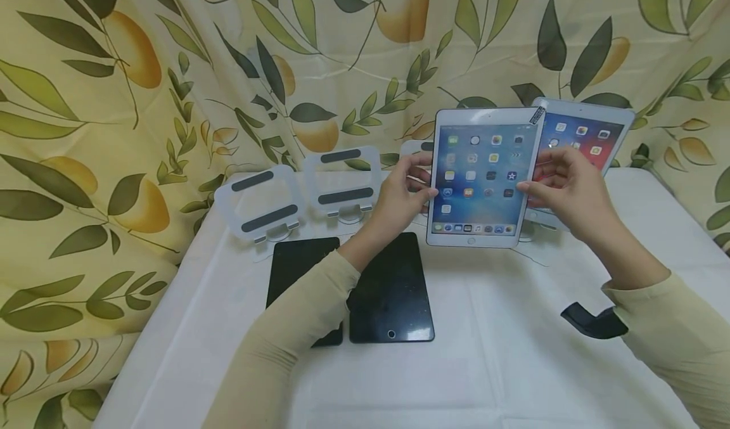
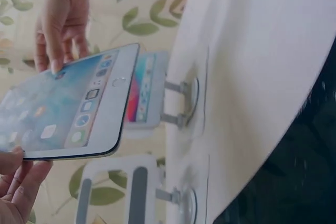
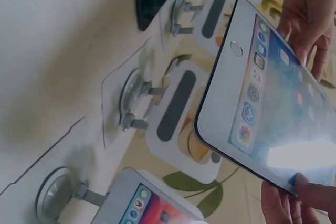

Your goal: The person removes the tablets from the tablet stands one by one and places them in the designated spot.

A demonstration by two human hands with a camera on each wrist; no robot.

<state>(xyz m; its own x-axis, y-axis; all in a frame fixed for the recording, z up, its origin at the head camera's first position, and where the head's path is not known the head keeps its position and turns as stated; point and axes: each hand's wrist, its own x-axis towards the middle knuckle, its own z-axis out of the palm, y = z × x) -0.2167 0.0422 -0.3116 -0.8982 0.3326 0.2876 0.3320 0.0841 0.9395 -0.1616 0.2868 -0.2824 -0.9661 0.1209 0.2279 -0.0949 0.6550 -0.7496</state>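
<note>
A white tablet (image 1: 480, 177) with a lit home screen is held upright above the white table (image 1: 502, 365). My left hand (image 1: 419, 185) grips its left edge, thumb on the front and fingers behind. My right hand (image 1: 542, 179) holds the right edge the same way. In the left wrist view the held tablet (image 2: 68, 108) lies between my left fingers (image 2: 18, 182) and the right hand (image 2: 60, 24). In the right wrist view the tablet (image 3: 273, 93) hangs over an empty stand (image 3: 173, 108).
A second lit white tablet (image 1: 590, 136) leans on a stand at the back right. Two empty white stands (image 1: 262, 204) (image 1: 342, 182) sit at the back left. Two black tablets (image 1: 302, 264) (image 1: 390, 289) lie flat under my left forearm. A leaf-print curtain (image 1: 114, 99) hangs behind.
</note>
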